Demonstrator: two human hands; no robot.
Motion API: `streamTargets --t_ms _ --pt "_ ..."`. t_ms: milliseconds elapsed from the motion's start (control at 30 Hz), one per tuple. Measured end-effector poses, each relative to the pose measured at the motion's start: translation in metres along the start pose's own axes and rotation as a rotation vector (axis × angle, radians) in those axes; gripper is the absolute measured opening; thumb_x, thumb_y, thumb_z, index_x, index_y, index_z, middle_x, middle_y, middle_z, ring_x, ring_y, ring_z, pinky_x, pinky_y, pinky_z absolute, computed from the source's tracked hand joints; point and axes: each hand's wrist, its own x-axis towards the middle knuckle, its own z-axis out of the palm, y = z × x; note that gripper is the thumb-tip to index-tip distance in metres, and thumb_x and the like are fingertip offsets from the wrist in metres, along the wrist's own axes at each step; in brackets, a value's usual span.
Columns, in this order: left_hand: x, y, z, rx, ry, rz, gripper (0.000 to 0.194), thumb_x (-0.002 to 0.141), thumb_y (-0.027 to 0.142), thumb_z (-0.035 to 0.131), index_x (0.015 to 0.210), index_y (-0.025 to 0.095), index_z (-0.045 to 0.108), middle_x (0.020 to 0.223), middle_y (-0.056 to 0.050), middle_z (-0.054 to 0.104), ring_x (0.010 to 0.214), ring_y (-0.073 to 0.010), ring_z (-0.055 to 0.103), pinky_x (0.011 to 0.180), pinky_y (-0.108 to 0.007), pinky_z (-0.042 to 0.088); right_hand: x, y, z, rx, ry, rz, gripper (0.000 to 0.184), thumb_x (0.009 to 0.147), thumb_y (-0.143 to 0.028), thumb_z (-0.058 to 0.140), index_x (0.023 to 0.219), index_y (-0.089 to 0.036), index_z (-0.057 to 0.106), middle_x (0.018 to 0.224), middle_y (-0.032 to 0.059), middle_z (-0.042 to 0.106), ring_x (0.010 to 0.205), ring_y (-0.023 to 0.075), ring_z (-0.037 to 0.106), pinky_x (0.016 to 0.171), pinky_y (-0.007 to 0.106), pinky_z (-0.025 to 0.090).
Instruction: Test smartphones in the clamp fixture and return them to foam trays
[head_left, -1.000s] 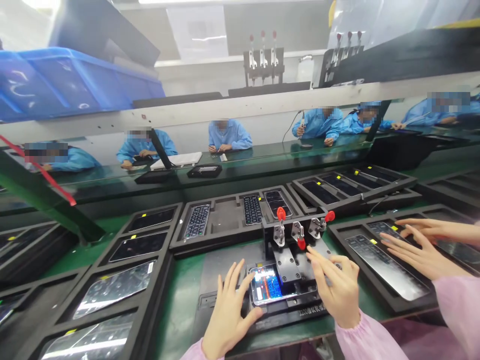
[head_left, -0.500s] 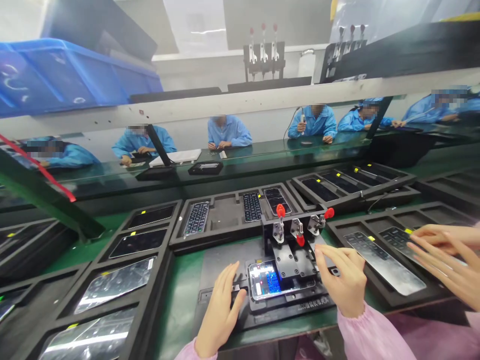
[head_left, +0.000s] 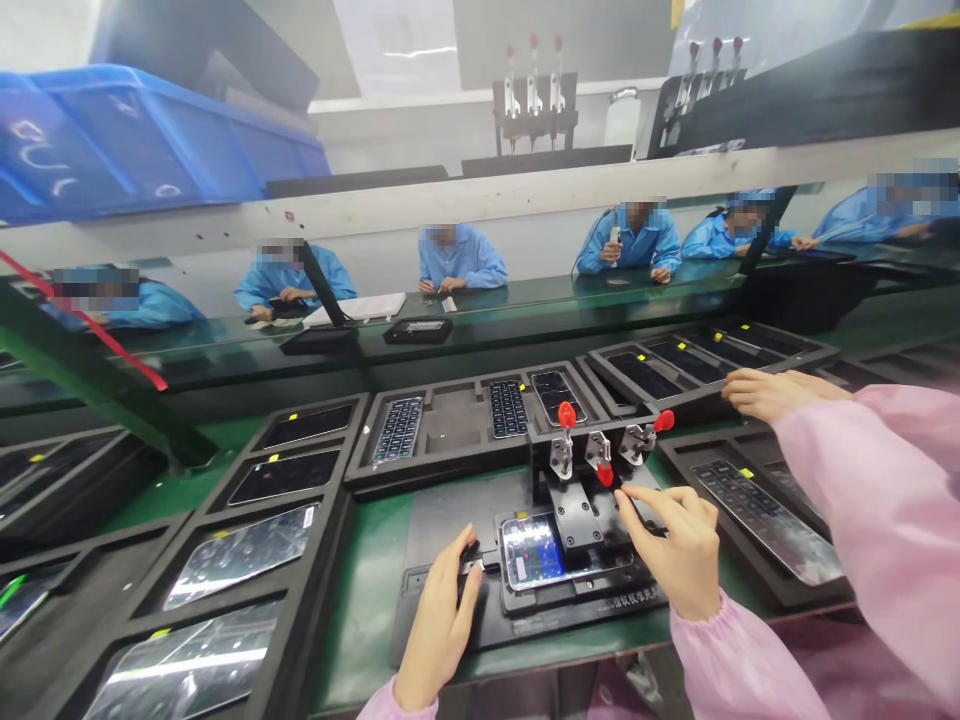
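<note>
A phone [head_left: 531,555] with its screen lit lies face up in a black clamping fixture [head_left: 540,605]. My left hand [head_left: 439,610] is at the fixture's left side, thumb and fingers closed about a small black connector block [head_left: 470,556] beside the phone's end. My right hand [head_left: 679,550] is right of the clamps, its thumb and index fingertips pinched together close to the lowered red clamp handle [head_left: 604,475]. Whether they hold anything is hidden. Another red handle [head_left: 567,414] stands upright, and a third red handle [head_left: 664,421] points right. Black plates press over the phone's right part.
Trays with phones stand left [head_left: 341,490], behind [head_left: 450,468] and right [head_left: 690,460] of the fixture. A co-worker's pink sleeve [head_left: 847,480] and hand [head_left: 780,395] reach in from the right. A white shelf beam [head_left: 525,185] crosses above; several people in blue sit beyond.
My right hand has shifted left toward the lowered red handle. My left fingers have closed on the connector block. The co-worker's hand has moved from the right tray to farther back.
</note>
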Motion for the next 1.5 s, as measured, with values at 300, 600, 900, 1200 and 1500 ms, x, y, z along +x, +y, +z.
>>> streamTargets --t_ms 300,600,900,1200,1500 --pt "0.0 0.003 -0.001 -0.008 -0.001 -0.02 0.044 0.092 0.036 0.034 0.134 0.029 0.029 0.13 -0.004 0.049 0.121 -0.0177 0.044 0.105 -0.042 0.033 -0.003 0.001 0.005 -0.012 -0.015 0.013 0.008 0.072 -0.028 0.068 0.078 -0.023 0.066 0.064 -0.0036 0.064 0.06 0.011 0.052 0.07 0.031 0.034" --pt "0.0 0.002 -0.001 -0.028 -0.004 -0.029 0.045 0.091 0.038 0.036 0.134 0.028 0.031 0.129 -0.006 0.05 0.12 -0.0195 0.046 0.104 -0.043 0.035 -0.001 -0.003 0.008 0.01 -0.04 0.043 0.009 0.073 -0.03 0.068 0.07 -0.022 0.065 0.068 -0.0044 0.066 0.059 0.0086 0.051 0.073 0.03 0.033" --pt "-0.001 0.001 -0.001 -0.04 -0.006 -0.021 0.045 0.091 0.036 0.035 0.135 0.027 0.03 0.129 -0.007 0.049 0.121 -0.02 0.045 0.104 -0.045 0.033 0.006 -0.003 0.013 -0.035 -0.044 0.022 0.017 0.075 -0.033 0.065 0.066 -0.02 0.06 0.065 -0.0049 0.065 0.058 0.0085 0.05 0.072 0.03 0.031" --pt "-0.001 0.001 0.0 -0.027 -0.01 -0.012 0.044 0.091 0.036 0.035 0.134 0.028 0.03 0.13 -0.006 0.048 0.122 -0.0192 0.044 0.104 -0.044 0.033 0.006 0.0 0.017 -0.064 -0.056 0.003 0.022 0.075 -0.035 0.064 0.061 -0.019 0.057 0.063 -0.0048 0.064 0.059 0.0088 0.05 0.073 0.029 0.028" --pt "-0.002 0.003 -0.002 -0.008 -0.012 -0.015 0.044 0.092 0.036 0.035 0.134 0.028 0.03 0.13 -0.006 0.049 0.121 -0.0185 0.044 0.104 -0.043 0.034 0.005 0.001 0.017 -0.035 -0.088 0.034 0.025 0.075 -0.035 0.064 0.06 -0.019 0.053 0.063 -0.0056 0.062 0.06 0.0087 0.048 0.074 0.029 0.027"
